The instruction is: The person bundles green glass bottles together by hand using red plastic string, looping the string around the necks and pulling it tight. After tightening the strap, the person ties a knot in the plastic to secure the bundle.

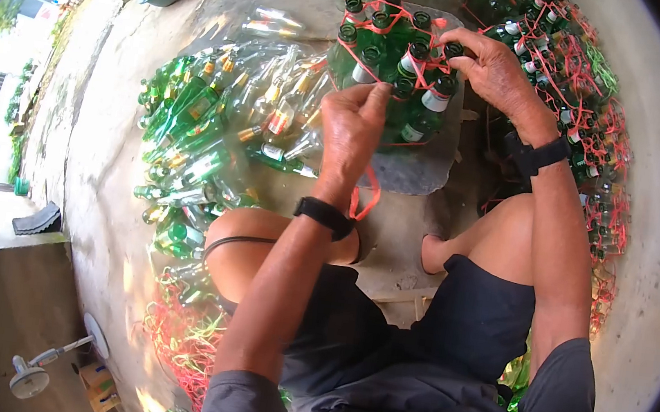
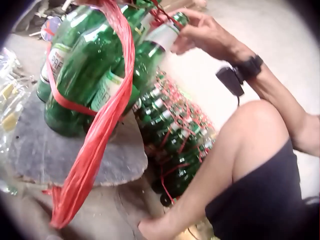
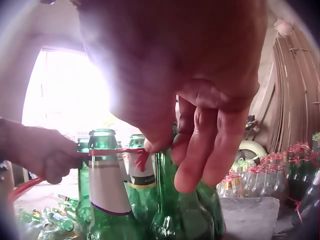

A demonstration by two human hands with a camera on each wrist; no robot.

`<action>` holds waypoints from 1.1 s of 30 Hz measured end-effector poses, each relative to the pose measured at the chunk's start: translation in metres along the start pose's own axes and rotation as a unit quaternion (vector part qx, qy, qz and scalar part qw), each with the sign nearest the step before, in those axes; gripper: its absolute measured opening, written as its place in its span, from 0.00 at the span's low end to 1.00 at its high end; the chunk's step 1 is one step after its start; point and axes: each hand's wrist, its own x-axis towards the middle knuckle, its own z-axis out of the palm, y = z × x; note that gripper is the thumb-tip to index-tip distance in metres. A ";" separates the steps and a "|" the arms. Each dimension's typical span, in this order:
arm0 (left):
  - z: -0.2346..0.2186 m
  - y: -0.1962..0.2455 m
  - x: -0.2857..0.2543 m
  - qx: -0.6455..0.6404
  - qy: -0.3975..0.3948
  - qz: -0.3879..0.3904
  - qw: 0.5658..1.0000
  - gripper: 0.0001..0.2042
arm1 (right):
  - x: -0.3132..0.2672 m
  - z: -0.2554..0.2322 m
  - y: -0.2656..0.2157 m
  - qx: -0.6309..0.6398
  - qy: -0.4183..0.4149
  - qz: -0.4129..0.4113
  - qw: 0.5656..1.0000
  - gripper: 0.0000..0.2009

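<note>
Right wrist view: ribbon (image 3: pixel 120 151) is crossing the bottles (image 3: pixel 111 185). The right hand (image 3: pixel 195 100), nearer them, and left hand (image 3: pixel 50 156), left of them, are pinching it between fingers.

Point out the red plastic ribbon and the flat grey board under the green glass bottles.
Red plastic ribbon (image 2: pixel 96 144): left wrist view, hanging strand.
Flat grey board (image 1: pixel 416 174): head view, upper surface.

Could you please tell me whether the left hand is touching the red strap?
Touching: the right wrist view shows the left hand with its fingers curled around the red strap.
</note>
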 end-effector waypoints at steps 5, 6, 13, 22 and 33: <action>0.018 0.006 -0.015 -0.054 0.008 -0.007 0.998 0.15 | 0.016 0.005 0.013 0.000 0.010 -0.031 0.999 0.18; 0.021 0.008 -0.017 -0.058 0.005 -0.011 0.998 0.16 | 0.018 0.007 0.015 0.001 0.009 -0.032 0.999 0.18; 0.022 0.007 -0.017 -0.071 -0.007 -0.015 0.997 0.16 | 0.023 0.013 0.031 -0.006 0.020 -0.039 0.999 0.18; 0.008 -0.004 -0.010 -0.070 -0.073 -0.013 0.995 0.15 | 0.021 -0.001 -0.018 -0.109 0.104 -0.048 0.987 0.13; 0.011 -0.022 -0.002 -0.093 -0.003 -0.024 0.995 0.14 | 0.012 0.017 -0.058 0.006 -0.049 -0.059 0.997 0.10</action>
